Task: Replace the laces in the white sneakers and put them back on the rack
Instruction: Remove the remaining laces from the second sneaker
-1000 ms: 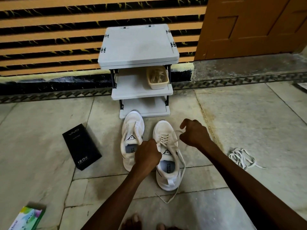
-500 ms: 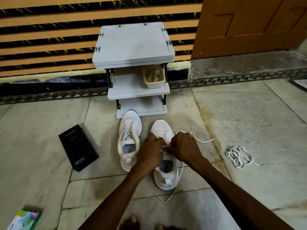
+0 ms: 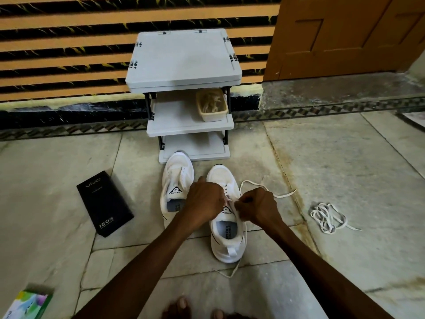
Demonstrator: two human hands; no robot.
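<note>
Open floor [image 3: 345, 169] lay right of the sneaker [image 3: 226, 247], standing just before the rack [image 3: 184, 58]. The right hand [image 3: 255, 208] pinched its lace [image 3: 284, 195]; the left hand [image 3: 204, 199] curled over the eyelets, grip hidden. The right had swung inward since.

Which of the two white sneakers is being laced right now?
The right sneaker, nearer the camera: left hand and right hand are at its eyelets, and a lace trails from it. The other sneaker shows no lace.
</note>
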